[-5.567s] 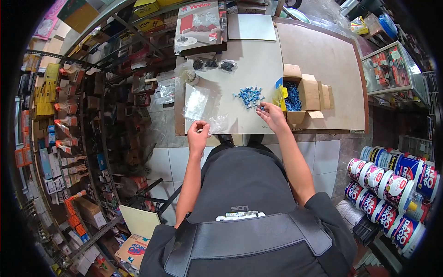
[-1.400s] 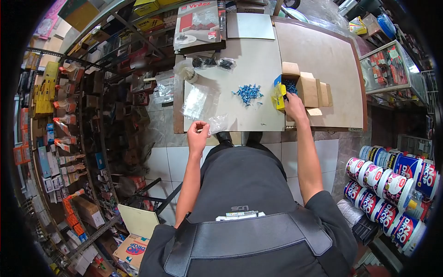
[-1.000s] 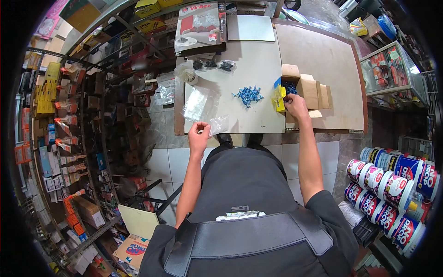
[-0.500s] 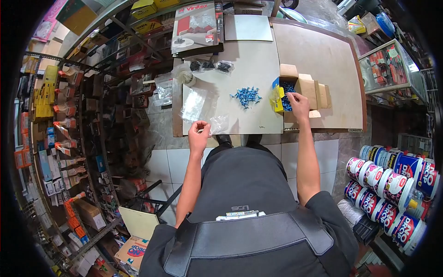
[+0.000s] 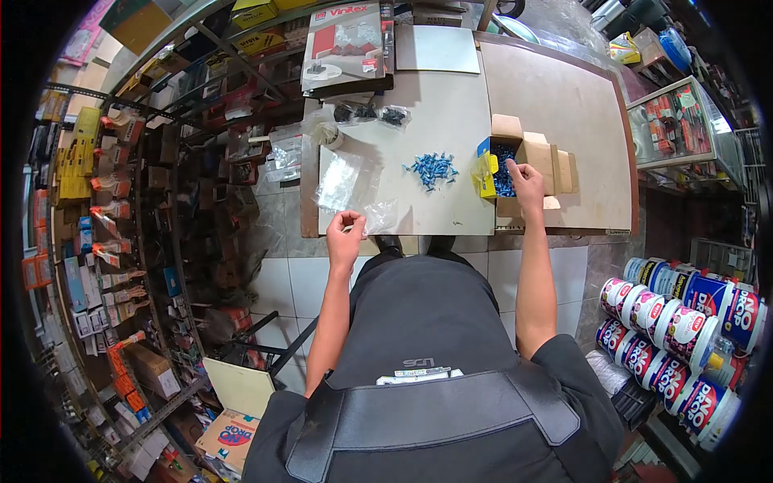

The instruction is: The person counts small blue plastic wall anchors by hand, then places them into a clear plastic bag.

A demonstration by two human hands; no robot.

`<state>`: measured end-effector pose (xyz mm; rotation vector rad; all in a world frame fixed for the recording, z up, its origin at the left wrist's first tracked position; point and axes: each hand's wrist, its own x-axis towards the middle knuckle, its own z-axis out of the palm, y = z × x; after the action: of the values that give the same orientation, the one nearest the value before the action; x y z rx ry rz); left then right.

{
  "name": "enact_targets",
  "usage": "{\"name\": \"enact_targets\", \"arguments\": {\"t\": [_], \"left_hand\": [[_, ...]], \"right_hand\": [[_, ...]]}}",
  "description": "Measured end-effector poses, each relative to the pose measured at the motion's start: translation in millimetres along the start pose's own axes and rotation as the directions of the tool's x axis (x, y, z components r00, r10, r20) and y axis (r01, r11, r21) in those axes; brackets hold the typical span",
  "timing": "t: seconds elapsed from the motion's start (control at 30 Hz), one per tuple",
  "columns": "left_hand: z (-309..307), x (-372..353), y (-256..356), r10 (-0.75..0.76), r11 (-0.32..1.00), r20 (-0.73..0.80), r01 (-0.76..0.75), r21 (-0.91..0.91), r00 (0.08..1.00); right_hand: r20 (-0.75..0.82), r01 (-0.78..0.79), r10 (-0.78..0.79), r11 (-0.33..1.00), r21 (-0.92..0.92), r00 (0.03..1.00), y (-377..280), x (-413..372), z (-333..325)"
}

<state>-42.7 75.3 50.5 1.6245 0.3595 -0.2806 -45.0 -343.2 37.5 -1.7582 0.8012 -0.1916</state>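
Note:
My left hand (image 5: 345, 235) is at the table's front edge, thumb and fingers pinched on a small clear plastic bag (image 5: 382, 215). My right hand (image 5: 529, 190) reaches over an open cardboard box (image 5: 486, 169) with a yellow and blue side. Its fingers are drawn together above the small blue pieces (image 5: 505, 183) inside; whether they grip any is hidden. A loose heap of similar blue pieces (image 5: 433, 170) lies on the table between my hands. Beside my left hand is a larger stack of clear plastic bags (image 5: 339, 183).
Black items in clear bags (image 5: 394, 117), a roll of tape (image 5: 328, 135) and a thick Vinilex catalogue (image 5: 346, 50) lie toward the back. Brown cardboard (image 5: 538, 165) adjoins the box. Stocked shelves (image 5: 129, 241) stand left; paint buckets (image 5: 668, 370) are stacked right.
My right hand has shifted very slightly right and down over the box. The left hand keeps its pinch on the small bag. The view has tilted a little.

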Motion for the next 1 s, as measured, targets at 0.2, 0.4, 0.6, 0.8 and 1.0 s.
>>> {"name": "enact_targets", "arguments": {"t": [0.2,0.4,0.6,0.8,1.0], "left_hand": [[-2,3,-1,-0.006,1.0,-0.009,0.006,-0.005,1.0],[-5,4,2,-0.009,1.0,-0.009,0.009,-0.016,1.0],[-5,6,5,-0.007,1.0,0.0,0.007,-0.022,1.0],[-10,5,7,-0.02,1.0,-0.001,0.02,-0.016,1.0],[-11,2,4,0.005,1.0,-0.03,-0.004,0.016,1.0]], "right_hand": [[0.012,-0.004,0.003,0.99,0.144,1.0,-11,-10,-3],[0.425,-0.379,0.117,0.697,0.609,0.898,-22,-38,16],[0.563,-0.583,0.223,0.533,0.613,0.796,-10,-66,77],[0.526,-0.632,0.356,0.508,0.586,0.773,9,-63,113],[0.506,-0.593,0.323,0.555,0.583,0.8,4,-55,125]]}}
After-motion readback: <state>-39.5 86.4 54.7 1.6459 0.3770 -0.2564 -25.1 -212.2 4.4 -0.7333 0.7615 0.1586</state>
